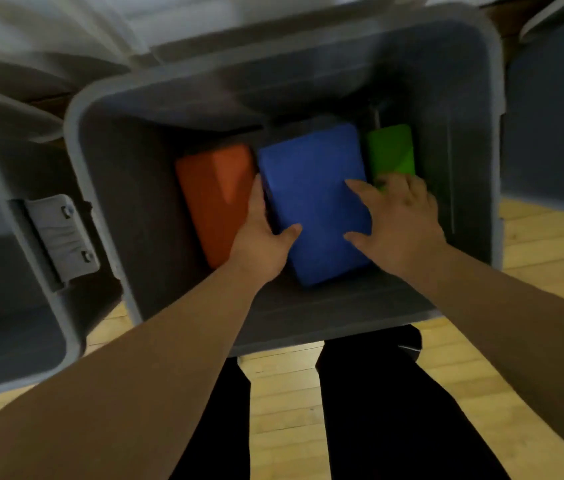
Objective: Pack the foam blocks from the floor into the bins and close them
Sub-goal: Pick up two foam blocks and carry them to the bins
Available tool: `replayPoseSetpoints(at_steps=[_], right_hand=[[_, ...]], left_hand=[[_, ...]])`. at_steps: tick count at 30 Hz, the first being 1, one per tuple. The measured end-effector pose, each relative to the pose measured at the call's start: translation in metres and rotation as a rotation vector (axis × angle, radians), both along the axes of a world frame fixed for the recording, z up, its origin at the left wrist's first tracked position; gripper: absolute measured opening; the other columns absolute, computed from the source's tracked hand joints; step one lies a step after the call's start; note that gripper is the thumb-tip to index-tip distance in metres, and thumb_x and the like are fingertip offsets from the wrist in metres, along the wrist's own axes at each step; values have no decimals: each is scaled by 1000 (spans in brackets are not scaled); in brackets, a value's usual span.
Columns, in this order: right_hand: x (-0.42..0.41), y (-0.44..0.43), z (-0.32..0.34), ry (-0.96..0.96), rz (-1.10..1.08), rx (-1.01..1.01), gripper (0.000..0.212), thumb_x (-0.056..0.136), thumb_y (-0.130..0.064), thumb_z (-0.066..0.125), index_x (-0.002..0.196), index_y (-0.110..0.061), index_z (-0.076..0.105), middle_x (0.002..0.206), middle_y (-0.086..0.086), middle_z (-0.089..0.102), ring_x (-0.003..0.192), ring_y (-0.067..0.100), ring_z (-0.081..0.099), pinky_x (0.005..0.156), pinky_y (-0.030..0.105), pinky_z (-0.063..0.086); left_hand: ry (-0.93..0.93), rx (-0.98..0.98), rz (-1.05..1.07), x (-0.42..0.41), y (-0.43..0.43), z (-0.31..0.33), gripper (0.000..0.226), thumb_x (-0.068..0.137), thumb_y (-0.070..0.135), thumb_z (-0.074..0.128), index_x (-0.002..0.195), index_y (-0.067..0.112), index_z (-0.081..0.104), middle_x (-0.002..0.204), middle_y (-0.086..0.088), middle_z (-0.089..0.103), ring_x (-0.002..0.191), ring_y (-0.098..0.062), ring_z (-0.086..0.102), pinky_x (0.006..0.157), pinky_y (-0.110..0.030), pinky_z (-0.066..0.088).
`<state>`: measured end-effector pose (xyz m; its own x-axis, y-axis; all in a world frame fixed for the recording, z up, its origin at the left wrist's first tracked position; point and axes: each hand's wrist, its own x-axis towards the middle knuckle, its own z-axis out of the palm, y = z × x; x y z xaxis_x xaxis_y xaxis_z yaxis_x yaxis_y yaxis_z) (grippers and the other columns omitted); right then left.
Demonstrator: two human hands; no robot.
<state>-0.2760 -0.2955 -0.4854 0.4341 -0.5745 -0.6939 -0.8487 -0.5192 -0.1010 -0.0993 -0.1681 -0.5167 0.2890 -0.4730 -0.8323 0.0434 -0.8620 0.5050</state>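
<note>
Both hands grip the blue block (311, 188) inside the bin (142, 209): the left hand (260, 233) clasps its left edge, the right hand (398, 220) its right. The orange block (214, 195) lies just left of the left hand, and the green block (391, 150) lies just beyond the right hand.

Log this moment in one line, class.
left hand: grips blue rectangular foam block; right hand: same; grey plastic bin: open; orange foam block: left of blue; green foam block: right of blue
</note>
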Motion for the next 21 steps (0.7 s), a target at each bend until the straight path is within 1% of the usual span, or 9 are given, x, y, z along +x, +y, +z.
replayPoseSetpoints(at_steps=[2, 4, 6, 8, 11, 14, 16, 18, 21], right_hand=[[-16, 4, -24, 108, 16, -4, 92, 85, -58, 68, 156, -48, 11, 160, 11, 8, 146, 42, 11, 115, 60, 25], [-29, 9, -39, 121, -11, 40, 95, 86, -54, 69, 155, -52, 3, 162, 5, -8, 147, 42, 2, 115, 60, 24], [-34, 10, -43, 100, -9, 38, 96, 86, -53, 69, 155, -53, 2, 162, 3, -11, 148, 42, 0, 115, 59, 24], [-33, 9, -40, 98, 11, 43, 96, 87, -52, 69, 155, -52, 1, 163, 3, -12, 148, 42, 0, 116, 58, 24], [-22, 8, -17, 129, -6, 114, 97, 87, -53, 69, 158, -47, 2, 165, 8, -9, 149, 42, 4, 116, 56, 27], [-7, 19, 32, 149, -94, 227, 96, 87, -53, 70, 160, -38, 10, 166, 11, -3, 149, 42, 13, 117, 53, 31], [0, 30, 74, 135, -185, 297, 96, 85, -53, 72, 159, -36, 14, 166, 10, -3, 149, 42, 16, 117, 51, 32], [13, 40, 149, 124, -251, 339, 95, 84, -55, 74, 159, -35, 18, 166, 8, 0, 149, 39, 19, 117, 49, 33], [22, 54, 268, 131, -290, 409, 98, 80, -67, 69, 158, -35, 20, 166, 6, 9, 148, 38, 24, 116, 49, 34]], left_hand=[[-5, 25, -136, -24, -1, -24, 106, 95, 20, 70, 155, 51, -11, 148, 10, 46, 116, -16, 59, 98, -28, 47], [-60, 22, -188, -40, 3, -38, 107, 97, 21, 66, 148, 58, -20, 141, 4, 51, 96, -11, 59, 87, -28, 48], [-102, 17, -230, -44, 10, -42, 106, 97, 23, 66, 142, 63, -21, 144, -4, 52, 102, -17, 62, 90, -32, 51], [-101, 31, -293, -34, 18, -36, 106, 95, 24, 68, 146, 63, -16, 150, -4, 49, 118, -24, 61, 97, -32, 50], [-96, 125, -347, -13, 31, -5, 96, 93, 28, 71, 159, 46, 4, 157, -3, 43, 135, -23, 50, 100, -21, 38], [-100, 209, -384, 10, 47, 61, 83, 93, 35, 71, 160, 34, 21, 156, -8, 40, 137, -27, 45, 106, -23, 35], [-81, 247, -445, 25, 57, 109, 78, 93, 40, 70, 158, 31, 29, 155, -6, 40, 133, -25, 48, 98, -22, 36], [-57, 303, -509, 49, 66, 184, 74, 92, 47, 68, 155, 30, 34, 151, -6, 43, 126, -25, 53, 95, -25, 41], [-41, 307, -577, 76, 80, 305, 71, 90, 53, 67, 151, 27, 42, 148, -5, 50, 126, -27, 54, 106, -37, 45]])
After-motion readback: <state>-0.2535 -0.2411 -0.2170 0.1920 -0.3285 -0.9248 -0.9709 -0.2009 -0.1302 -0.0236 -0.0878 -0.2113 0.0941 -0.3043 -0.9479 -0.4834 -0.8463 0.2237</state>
